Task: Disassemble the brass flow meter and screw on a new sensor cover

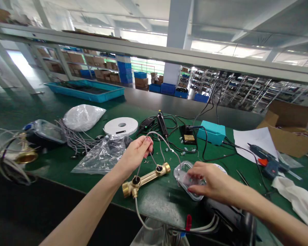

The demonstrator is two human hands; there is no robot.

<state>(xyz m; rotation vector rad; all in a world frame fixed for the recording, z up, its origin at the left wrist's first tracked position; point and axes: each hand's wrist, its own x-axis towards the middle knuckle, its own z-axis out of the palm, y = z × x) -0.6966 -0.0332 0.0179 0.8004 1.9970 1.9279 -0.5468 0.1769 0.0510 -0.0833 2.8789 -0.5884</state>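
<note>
Green bench [159, 195] — golden pipe [148, 177] (glossy)

golden pipe fitting [149, 177], green tabletop [156, 198]

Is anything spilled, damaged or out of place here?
Small bits are scattered loose on the bench between the brass pipe and the teal box, not in any container, so they look stray. A cable from the pipe also droops over the front edge. No clear damage shows.

Stocked shelves [202, 81] and bright windows [146, 40] flank a pale pillar [179, 25].
</note>
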